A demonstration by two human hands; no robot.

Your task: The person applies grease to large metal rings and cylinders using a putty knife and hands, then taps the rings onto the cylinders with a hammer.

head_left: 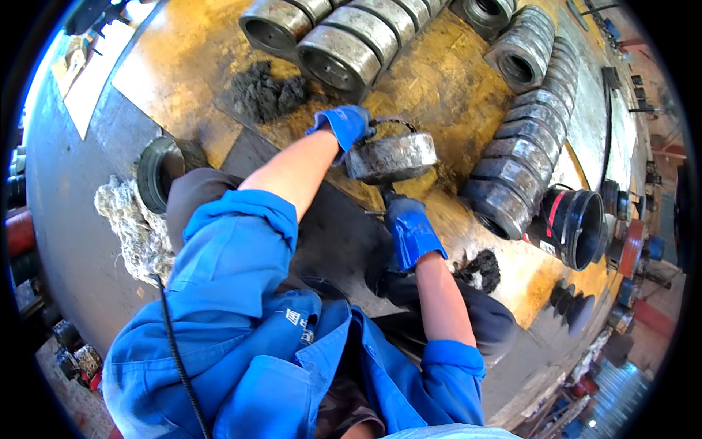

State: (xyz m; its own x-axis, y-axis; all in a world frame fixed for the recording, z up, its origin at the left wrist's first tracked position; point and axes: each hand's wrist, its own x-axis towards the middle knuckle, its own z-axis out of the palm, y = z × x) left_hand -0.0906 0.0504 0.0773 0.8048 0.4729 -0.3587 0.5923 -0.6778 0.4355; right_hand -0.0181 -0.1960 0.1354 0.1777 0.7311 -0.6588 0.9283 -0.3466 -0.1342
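Sitting between curled left hand [349, 127] and right hand [408, 221], grips unclear, is a metal cylinder [391, 158].

Cylinder [391, 159]: near side of far rings [358, 42], left of ring row [521, 155]. Bucket [561, 219]: right of row. Fibre heap [131, 227]: left.

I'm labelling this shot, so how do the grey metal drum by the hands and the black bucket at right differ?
Colour: the metal drum is mottled grey; the black bucket carries a red stripe.
Place: the metal drum is between the left hand and right hand; the black bucket is away from both.
Both look rounded.
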